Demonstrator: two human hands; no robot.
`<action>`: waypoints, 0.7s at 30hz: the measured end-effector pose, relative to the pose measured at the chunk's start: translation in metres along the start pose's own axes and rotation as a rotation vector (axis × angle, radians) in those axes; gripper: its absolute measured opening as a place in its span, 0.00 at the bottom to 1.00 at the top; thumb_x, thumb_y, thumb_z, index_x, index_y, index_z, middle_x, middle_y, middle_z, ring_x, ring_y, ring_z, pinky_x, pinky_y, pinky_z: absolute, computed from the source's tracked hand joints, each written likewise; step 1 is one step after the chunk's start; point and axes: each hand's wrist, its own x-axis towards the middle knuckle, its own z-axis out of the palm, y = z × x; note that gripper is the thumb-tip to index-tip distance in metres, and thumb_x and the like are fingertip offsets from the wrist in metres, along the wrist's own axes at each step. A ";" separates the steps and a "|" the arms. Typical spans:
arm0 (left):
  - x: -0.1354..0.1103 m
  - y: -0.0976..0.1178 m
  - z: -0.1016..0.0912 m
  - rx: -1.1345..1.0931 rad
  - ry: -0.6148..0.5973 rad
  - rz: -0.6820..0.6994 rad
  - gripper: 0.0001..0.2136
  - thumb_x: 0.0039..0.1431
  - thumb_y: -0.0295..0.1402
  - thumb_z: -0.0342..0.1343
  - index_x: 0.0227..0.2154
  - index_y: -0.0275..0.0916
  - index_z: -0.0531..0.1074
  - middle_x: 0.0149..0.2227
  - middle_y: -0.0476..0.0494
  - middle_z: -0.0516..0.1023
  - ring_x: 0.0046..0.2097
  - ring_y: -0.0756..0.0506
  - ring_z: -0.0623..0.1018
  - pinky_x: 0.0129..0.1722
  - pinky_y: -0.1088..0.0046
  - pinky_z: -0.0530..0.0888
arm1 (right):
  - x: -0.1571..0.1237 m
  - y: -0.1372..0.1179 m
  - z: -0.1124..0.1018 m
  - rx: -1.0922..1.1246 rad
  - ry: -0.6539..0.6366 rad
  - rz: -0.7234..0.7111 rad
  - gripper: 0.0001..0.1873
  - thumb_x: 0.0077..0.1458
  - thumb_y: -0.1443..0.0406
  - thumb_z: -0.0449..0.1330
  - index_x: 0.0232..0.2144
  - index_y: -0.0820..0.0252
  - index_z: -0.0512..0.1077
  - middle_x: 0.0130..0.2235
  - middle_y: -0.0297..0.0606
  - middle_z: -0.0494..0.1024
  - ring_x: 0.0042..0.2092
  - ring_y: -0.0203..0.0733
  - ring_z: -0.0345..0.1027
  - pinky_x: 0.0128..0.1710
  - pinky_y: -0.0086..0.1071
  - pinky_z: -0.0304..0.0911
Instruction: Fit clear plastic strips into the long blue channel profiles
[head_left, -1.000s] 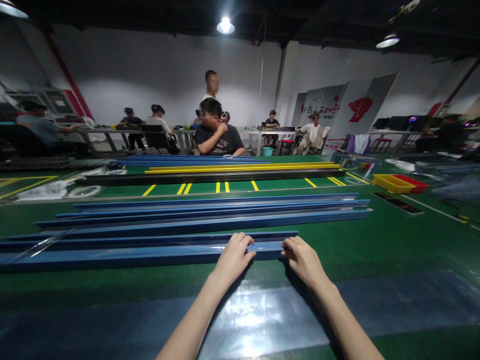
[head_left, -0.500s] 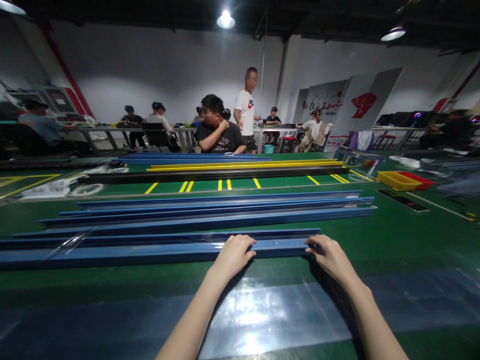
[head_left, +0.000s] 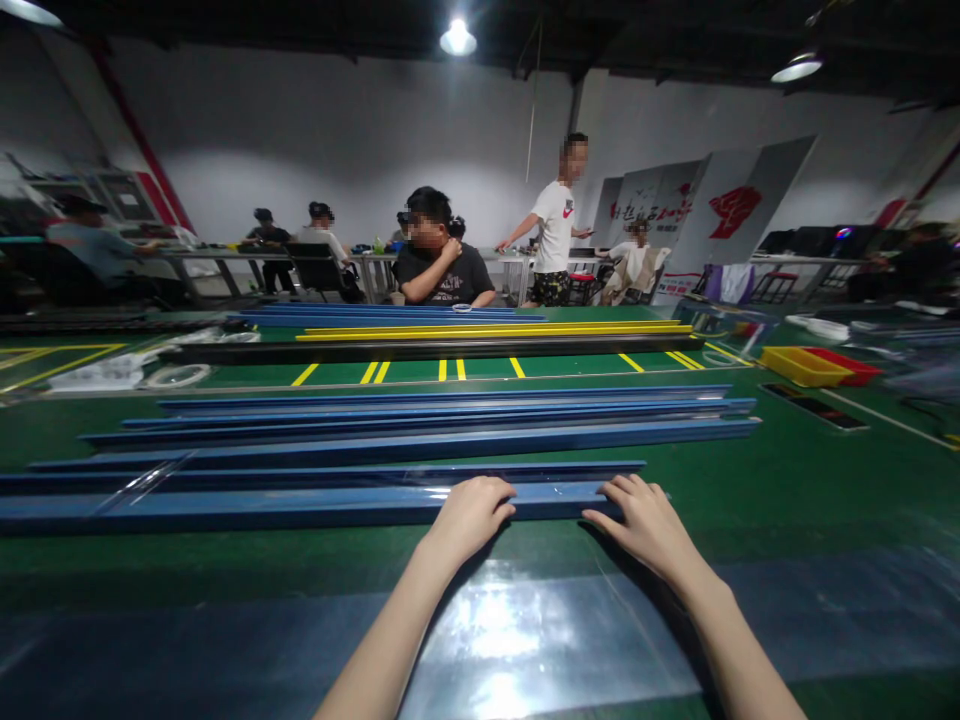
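Channel [head_left: 285,505], blue, one: head view, on the desk [head_left: 757,485], nearest me, shifted rightward since a second ago; the slide looks paused. My left grip [head_left: 472,508]: curled over it, hold uncertain. My right grip [head_left: 641,512]: parted, thumb now spread from fingers, near the right end, nothing evidently pinched. Forearms [head_left: 397,620]: reaching forward, angled inward.

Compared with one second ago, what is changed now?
The nearest blue rail has slid right; the right hand has moved right too, and is now more spread. The person in the white shirt has walked right. The left hand and the yellow rails stayed about where they were.
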 end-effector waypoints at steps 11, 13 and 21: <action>-0.001 0.001 0.000 0.003 -0.008 -0.023 0.11 0.58 0.33 0.49 0.41 0.42 0.72 0.44 0.46 0.75 0.47 0.44 0.73 0.47 0.69 0.67 | 0.001 -0.011 0.003 0.170 0.021 -0.050 0.12 0.55 0.60 0.51 0.37 0.59 0.70 0.37 0.41 0.73 0.41 0.43 0.64 0.41 0.37 0.57; -0.001 0.001 0.000 0.000 -0.010 -0.031 0.11 0.58 0.34 0.48 0.41 0.42 0.72 0.44 0.46 0.76 0.47 0.44 0.73 0.47 0.69 0.67 | 0.001 -0.011 0.003 0.164 0.012 -0.051 0.12 0.56 0.60 0.50 0.35 0.59 0.70 0.36 0.41 0.74 0.40 0.43 0.64 0.41 0.37 0.57; -0.001 0.001 0.001 0.006 -0.026 -0.050 0.12 0.58 0.35 0.48 0.41 0.42 0.73 0.43 0.45 0.76 0.46 0.43 0.74 0.46 0.69 0.68 | 0.000 -0.007 0.009 0.169 0.000 -0.046 0.15 0.56 0.59 0.50 0.41 0.60 0.70 0.48 0.44 0.72 0.48 0.47 0.64 0.45 0.41 0.57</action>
